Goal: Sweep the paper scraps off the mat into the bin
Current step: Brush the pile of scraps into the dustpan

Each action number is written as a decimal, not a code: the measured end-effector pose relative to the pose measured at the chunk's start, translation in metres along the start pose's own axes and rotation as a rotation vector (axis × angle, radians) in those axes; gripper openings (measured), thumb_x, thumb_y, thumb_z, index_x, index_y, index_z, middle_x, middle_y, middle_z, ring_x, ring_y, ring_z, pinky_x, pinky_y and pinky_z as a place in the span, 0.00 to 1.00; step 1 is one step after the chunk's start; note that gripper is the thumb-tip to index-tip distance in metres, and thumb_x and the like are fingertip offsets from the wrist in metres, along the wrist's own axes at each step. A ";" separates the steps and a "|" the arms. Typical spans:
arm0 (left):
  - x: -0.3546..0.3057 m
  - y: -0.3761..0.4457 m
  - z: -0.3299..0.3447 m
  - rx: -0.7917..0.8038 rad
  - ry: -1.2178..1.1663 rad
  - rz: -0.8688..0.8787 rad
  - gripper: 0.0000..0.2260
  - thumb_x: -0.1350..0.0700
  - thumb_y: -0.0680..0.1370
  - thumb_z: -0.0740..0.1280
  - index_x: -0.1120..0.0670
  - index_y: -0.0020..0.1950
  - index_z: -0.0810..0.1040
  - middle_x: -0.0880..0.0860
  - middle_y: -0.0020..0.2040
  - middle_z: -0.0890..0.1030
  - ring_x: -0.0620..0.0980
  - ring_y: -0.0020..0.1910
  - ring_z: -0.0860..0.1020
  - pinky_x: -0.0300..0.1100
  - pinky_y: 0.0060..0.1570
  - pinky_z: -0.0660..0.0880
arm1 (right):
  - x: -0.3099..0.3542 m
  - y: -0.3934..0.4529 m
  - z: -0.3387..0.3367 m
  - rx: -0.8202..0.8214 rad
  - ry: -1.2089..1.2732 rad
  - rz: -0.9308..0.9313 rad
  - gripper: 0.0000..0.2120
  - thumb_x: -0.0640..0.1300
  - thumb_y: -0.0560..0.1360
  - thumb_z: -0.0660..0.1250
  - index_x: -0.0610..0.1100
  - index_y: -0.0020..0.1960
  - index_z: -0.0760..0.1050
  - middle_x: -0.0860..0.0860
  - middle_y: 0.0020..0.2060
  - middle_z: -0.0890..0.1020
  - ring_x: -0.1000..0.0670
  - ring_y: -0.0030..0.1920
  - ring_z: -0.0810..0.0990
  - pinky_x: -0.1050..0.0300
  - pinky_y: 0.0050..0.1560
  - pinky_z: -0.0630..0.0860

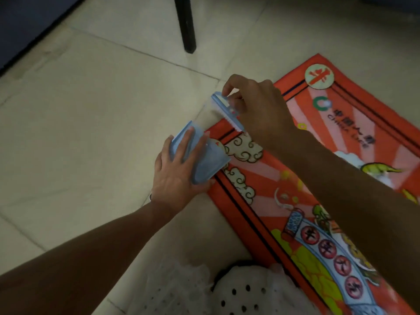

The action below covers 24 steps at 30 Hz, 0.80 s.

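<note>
the red printed mat (318, 178) lies on pale floor tiles (91, 110), open tile beyond its near corner. at that corner the left hand (179, 169) grips a pale blue plastic bin (204, 164), tilted; its contents cannot be made out. above the same corner, the right hand (256, 105) pinches a small blue brush (227, 111), bristles at the mat's edge.

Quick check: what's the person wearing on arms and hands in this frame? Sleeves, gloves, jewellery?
Both forearms are bare up to the frame edge, no sleeves visible. No gloves on the left hand or the right hand. A small pale object shows at the left wrist, possibly a bracelet or watch part; too small to tell. No rings visible.
</note>
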<state>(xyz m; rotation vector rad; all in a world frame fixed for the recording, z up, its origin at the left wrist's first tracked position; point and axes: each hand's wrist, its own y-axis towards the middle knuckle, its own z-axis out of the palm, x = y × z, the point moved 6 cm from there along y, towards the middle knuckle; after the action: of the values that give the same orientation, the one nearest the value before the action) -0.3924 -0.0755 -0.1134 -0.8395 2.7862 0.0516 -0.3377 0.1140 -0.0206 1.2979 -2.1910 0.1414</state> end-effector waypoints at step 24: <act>-0.252 0.045 0.079 0.034 0.015 0.652 0.40 0.30 0.71 0.64 0.41 0.79 0.52 0.49 0.80 0.49 0.65 0.75 0.58 0.65 0.63 0.66 | -0.183 -0.145 -0.183 -0.275 -0.249 0.416 0.15 0.40 0.69 0.57 0.50 0.53 0.74 0.47 0.39 0.84 0.41 0.46 0.83 0.48 0.45 0.79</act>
<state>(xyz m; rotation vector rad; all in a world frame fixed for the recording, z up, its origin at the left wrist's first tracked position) -0.1968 0.1066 -0.1339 0.1039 2.9348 0.1046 -0.0733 0.2473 0.0047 0.7311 -2.5617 -0.1659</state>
